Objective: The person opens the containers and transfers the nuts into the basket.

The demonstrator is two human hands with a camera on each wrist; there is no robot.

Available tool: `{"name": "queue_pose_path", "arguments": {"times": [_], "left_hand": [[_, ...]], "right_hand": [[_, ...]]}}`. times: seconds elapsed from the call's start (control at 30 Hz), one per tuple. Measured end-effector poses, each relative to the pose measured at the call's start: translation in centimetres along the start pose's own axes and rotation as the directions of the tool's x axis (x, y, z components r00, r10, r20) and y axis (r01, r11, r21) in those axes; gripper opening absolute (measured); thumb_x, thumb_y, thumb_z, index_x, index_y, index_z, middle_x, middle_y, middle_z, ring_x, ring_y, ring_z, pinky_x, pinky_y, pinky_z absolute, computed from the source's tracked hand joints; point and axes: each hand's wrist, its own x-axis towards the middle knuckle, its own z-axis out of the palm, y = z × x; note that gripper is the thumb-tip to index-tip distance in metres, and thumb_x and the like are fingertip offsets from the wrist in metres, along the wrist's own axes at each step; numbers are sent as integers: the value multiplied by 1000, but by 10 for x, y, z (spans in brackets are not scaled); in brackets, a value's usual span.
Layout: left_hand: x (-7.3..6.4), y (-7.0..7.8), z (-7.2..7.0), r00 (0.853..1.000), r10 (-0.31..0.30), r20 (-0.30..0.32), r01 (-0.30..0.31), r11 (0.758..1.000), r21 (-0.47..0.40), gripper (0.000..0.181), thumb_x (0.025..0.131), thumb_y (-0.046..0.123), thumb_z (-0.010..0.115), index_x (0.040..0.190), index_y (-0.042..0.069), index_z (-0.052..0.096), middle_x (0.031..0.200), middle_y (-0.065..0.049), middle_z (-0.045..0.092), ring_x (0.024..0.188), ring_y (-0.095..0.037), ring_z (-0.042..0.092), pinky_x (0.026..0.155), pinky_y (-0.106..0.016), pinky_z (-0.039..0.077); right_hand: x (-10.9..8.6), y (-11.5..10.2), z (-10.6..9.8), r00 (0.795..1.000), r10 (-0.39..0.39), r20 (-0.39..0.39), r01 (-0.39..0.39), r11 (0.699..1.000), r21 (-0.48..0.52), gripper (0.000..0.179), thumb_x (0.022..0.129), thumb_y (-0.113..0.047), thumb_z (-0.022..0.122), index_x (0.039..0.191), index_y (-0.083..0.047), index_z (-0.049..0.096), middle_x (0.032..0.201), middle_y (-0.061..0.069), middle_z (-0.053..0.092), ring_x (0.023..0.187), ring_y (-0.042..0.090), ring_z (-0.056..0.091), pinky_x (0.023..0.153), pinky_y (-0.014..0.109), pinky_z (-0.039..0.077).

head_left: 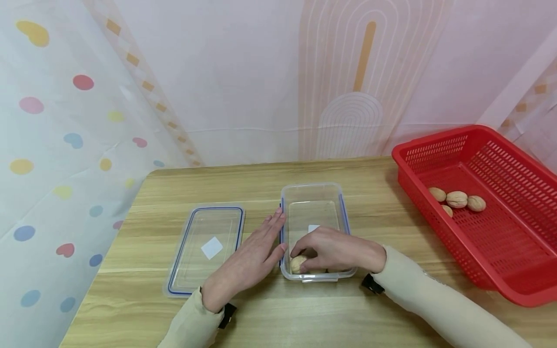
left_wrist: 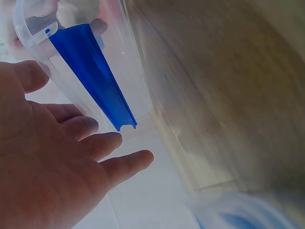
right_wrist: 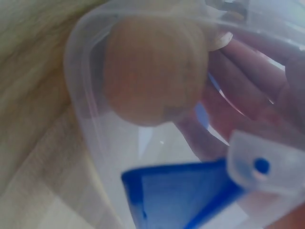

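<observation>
A clear plastic container [head_left: 311, 185] with blue side latches stands on the wooden table. My right hand [head_left: 330, 247] reaches over its right side and, low in the near end, holds a walnut [head_left: 298, 264] between curled fingers and thumb. Another walnut partly shows under that hand. Seen through the container wall in the right wrist view, a walnut [right_wrist: 152, 71] lies close to the fingers. My left hand [head_left: 252, 258] has its fingers extended, the tips right at the container's left side beside a blue latch [left_wrist: 93, 76].
Left of the container lies its flat clear lid [head_left: 204, 275] with a blue seal and a white label. A red perforated basket [head_left: 435, 217] stands at the right, with several walnuts [head_left: 457, 199] inside. A patterned cloth hangs behind the table.
</observation>
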Motion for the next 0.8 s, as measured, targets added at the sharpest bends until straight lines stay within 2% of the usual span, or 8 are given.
{"name": "queue_pose_path", "arguments": {"times": [0.27, 0.5, 0.63, 0.8], "left_hand": [[0, 0, 0, 1000, 1, 1, -1, 1000, 1, 66, 112, 36, 43, 165, 6, 17, 173, -7, 9, 157, -34, 18, 124, -55, 24], [-1, 0, 0, 1000, 6, -3, -6, 1000, 2, 67, 112, 35, 44, 165, 5, 18, 173, -7, 9, 157, -34, 18, 124, -54, 24], [-1, 0, 0, 1000, 3, -4, -3, 1000, 0, 67, 112, 35, 45, 165, 5, 19, 173, -8, 10, 157, -35, 18, 124, -55, 24], [-1, 1, 0, 1000, -2, -3, 2, 1000, -3, 67, 112, 35, 45, 165, 5, 19, 173, -7, 10, 156, -35, 19, 124, -55, 24]], "right_hand": [[-13, -4, -6, 998, 26, -58, -24, 999, 48, 28, 95, -23, 78, 120, -11, 77, 116, -8, 75, 107, 4, 67, 94, 28, 56], [-23, -10, -9, 992, 16, -124, -16, 1000, 4, 27, 94, -25, 79, 118, -13, 78, 112, -10, 75, 100, 3, 66, 91, 29, 57], [-30, -13, -11, 987, 37, -159, -34, 999, 21, 29, 93, -27, 80, 119, -14, 78, 111, -10, 75, 98, 2, 65, 88, 28, 57], [-40, -14, -13, 976, 11, -216, -3, 999, 37, 28, 93, -28, 80, 119, -16, 78, 109, -10, 75, 96, 3, 67, 85, 32, 59]]}}
